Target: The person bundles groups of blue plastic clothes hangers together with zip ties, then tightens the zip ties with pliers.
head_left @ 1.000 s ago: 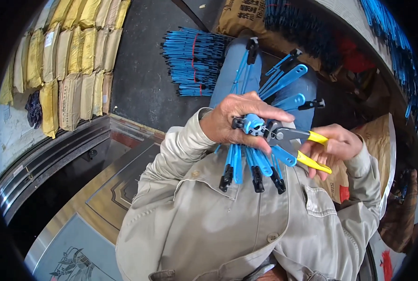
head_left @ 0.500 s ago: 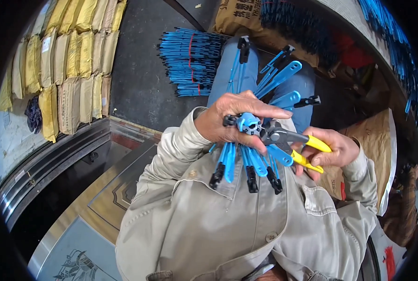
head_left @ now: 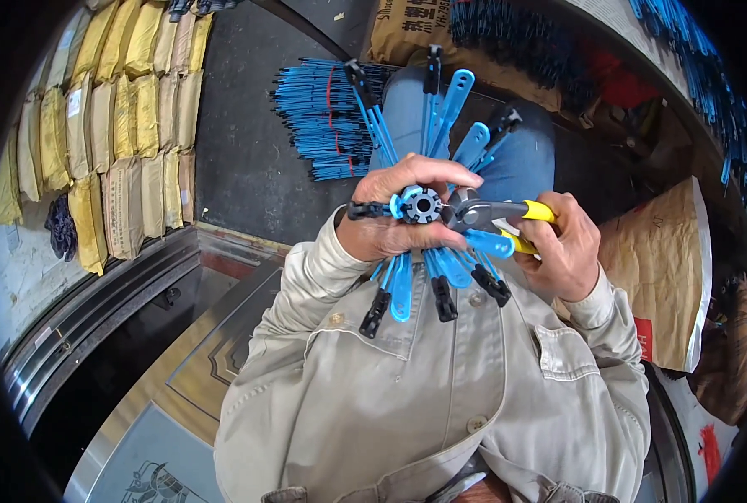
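Far left of the grip, we see stacked rows of yellow and tan paper-wrapped packages (head_left: 124, 109). Nearer, up and left of the grip, lies a bundle of thin blue rods with black tips (head_left: 310, 117), bound with red bands.

At the grip itself, we find the left hand (head_left: 383, 183) closed around a round hub with a blue rim and black notched face (head_left: 422, 206), forefinger above it and thumb below. Flat blue strips with punched holes (head_left: 453, 105) and black clips (head_left: 443, 299) fan out above and below that hand.

Just right of the hub is the grey metal head of the pliers with yellow handles (head_left: 501, 211); we cannot tell whether their jaws bite on anything. The right hand (head_left: 570, 247) is wrapped around those handles. Further right of this grip, we see a brown paper sack (head_left: 654, 268), and, well above it, hanging blue rods (head_left: 713, 101).
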